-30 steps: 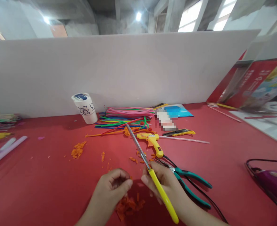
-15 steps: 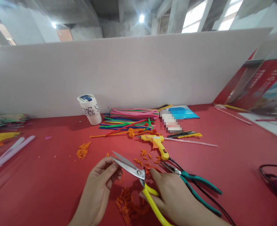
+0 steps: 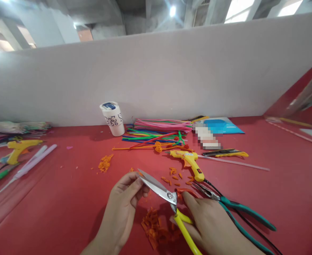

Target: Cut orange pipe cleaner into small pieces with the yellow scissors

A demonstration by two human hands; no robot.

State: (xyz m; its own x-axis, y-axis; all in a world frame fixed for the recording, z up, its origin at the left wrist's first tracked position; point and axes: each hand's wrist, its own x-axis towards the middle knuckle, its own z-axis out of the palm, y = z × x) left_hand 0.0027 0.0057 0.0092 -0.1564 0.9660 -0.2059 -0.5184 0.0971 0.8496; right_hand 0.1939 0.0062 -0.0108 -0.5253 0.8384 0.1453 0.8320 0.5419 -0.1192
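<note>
My right hand (image 3: 206,216) is closed round the scissors (image 3: 158,189), which have a yellow handle and a red one. Their blades point left and stand slightly apart. My left hand (image 3: 125,205) pinches a small orange piece (image 3: 141,174) between thumb and fingertips, right at the blade tips; most of it is hidden by the fingers. Beneath the scissors lies a pile of orange cut strips (image 3: 154,230). Beyond them are several small orange pointed bits (image 3: 175,177), and a heap of fine orange crumbs (image 3: 106,163) lies to the left.
Pliers with green handles (image 3: 247,212) and a yellow glue gun (image 3: 187,161) lie close to my right hand. Farther back are a utility knife (image 3: 225,153), colourful pipe cleaners (image 3: 161,125) and a white cup (image 3: 113,120). Another glue gun (image 3: 19,148) lies at left, before a white partition (image 3: 156,78).
The view has swung left, so everything sits farther right and the second glue gun shows more fully. The scissor blades have come a little closer together at the orange piece.
</note>
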